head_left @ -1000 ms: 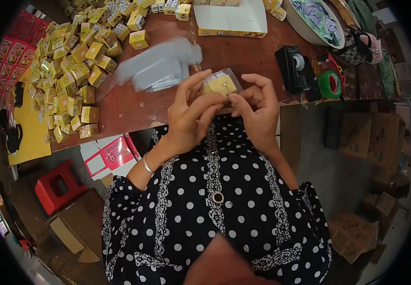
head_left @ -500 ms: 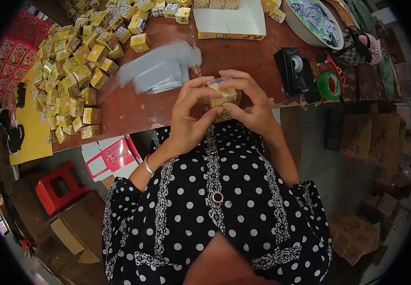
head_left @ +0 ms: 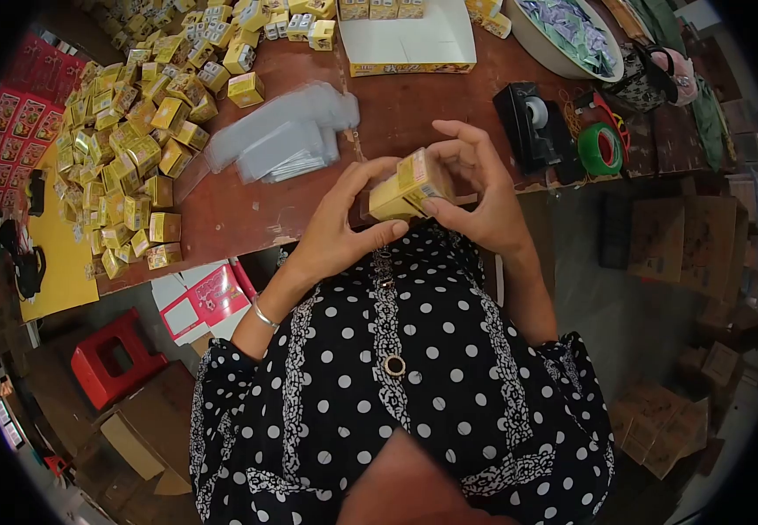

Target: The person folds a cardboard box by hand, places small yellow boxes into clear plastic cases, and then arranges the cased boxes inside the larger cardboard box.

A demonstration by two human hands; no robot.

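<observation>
A small yellow printed box is held tilted at the table's front edge, in front of my body. My left hand grips its left end, fingers behind it and thumb along the near side. From the right, my right hand holds it with the thumb at its lower corner; the index finger is raised and the other fingers are partly hidden behind the box. A stack of clear plastic sleeves lies on the table just beyond my left hand.
A heap of yellow boxes covers the table's left side. An open white carton stands at the back, beside a basin of sachets. To the right are a black tape dispenser and green tape. A red stool stands below left.
The box has turned in my hands from an upright pose to a slanted one, showing more of its side. My right index finger has lifted away, and the view has shifted slightly.
</observation>
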